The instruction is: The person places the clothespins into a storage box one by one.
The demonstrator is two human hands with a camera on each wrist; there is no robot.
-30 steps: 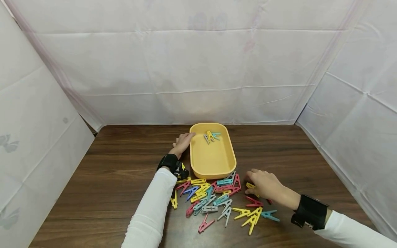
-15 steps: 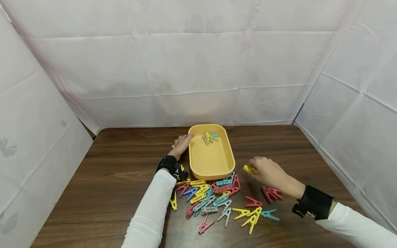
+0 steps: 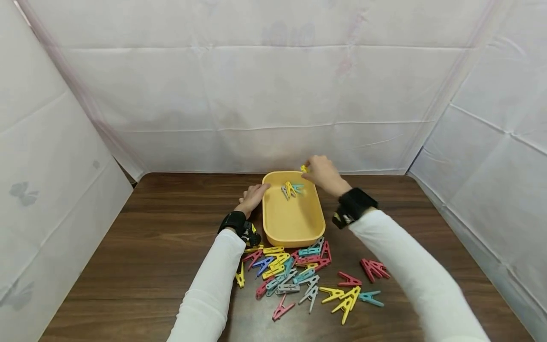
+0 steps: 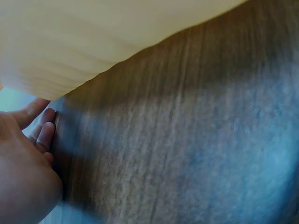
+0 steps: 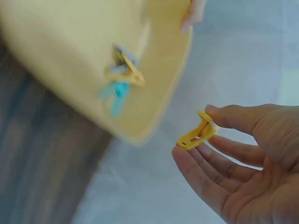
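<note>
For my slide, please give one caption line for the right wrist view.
Right hand pinches a yellow clothespin beside the yellow tray, which holds three clothespins.

The right hand (image 3: pixel 321 172) has lifted a yellow clothespin (image 5: pixel 197 135) off the table (image 3: pixel 162 237) — and carried it from beside the loose pile (image 3: pixel 299 275) to above the yellow tray's (image 3: pixel 314 216) far rim.

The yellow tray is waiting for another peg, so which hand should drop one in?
Probably the right hand: it pinches a yellow peg above the yellow tray's far end. The left hand only rests on the rim.
</note>
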